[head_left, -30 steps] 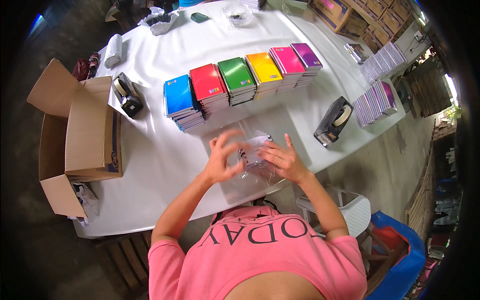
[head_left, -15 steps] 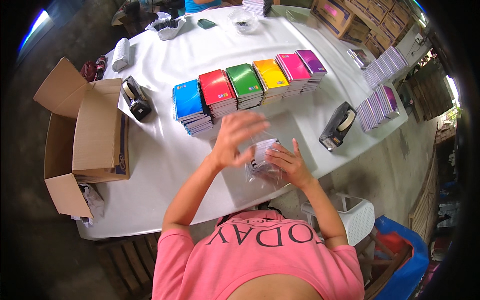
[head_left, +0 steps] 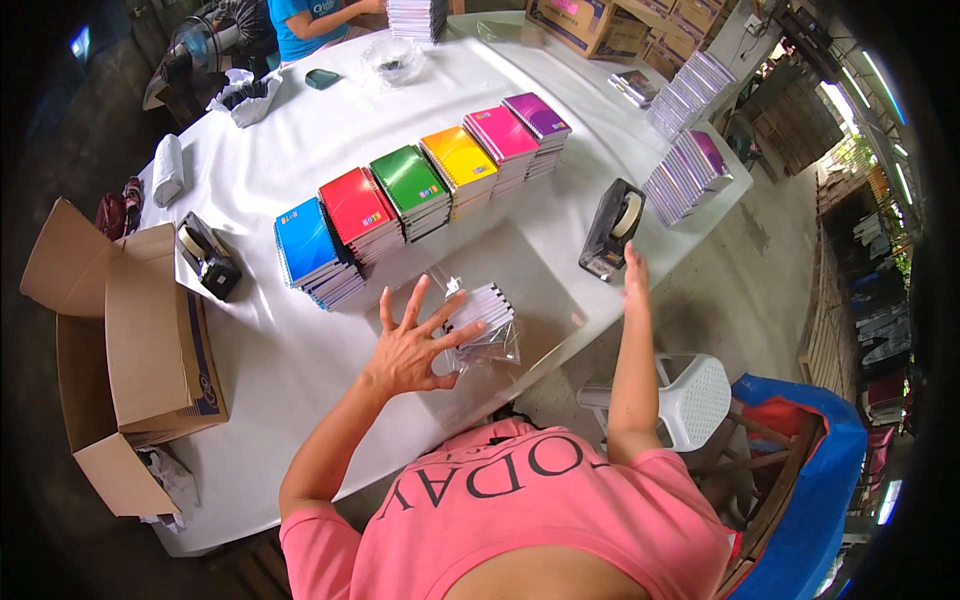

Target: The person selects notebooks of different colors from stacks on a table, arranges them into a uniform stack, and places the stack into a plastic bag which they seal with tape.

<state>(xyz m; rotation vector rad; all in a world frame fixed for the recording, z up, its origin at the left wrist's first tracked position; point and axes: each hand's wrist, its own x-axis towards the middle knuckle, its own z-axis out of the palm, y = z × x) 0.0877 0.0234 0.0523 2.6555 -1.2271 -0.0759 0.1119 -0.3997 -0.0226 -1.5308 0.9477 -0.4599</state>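
A small stack of white-edged notebooks [head_left: 482, 312] in a clear plastic bag lies on a clear sheet in front of me. My left hand [head_left: 408, 345] is open at its left side, fingers spread, the fingertips over the bag's edge. Off to the right, my right hand [head_left: 636, 278] is seen edge-on with its fingers stretched out. It is beside the near end of a black tape dispenser [head_left: 612, 230]; whether it touches the dispenser or the tape, I cannot tell.
Beyond the bag runs a row of spiral notebook stacks: blue [head_left: 308, 240], red [head_left: 356, 203], green [head_left: 408, 178], yellow, pink and purple. An open cardboard box [head_left: 150, 340] and another tape dispenser [head_left: 208, 258] are at left. More stacked notebooks [head_left: 685, 178] lie right. A person [head_left: 305, 28] is across the table.
My right hand has left the bagged notebooks and moved right to the tape dispenser. My left hand has come down beside the bag, fingers spread. The view has turned right.
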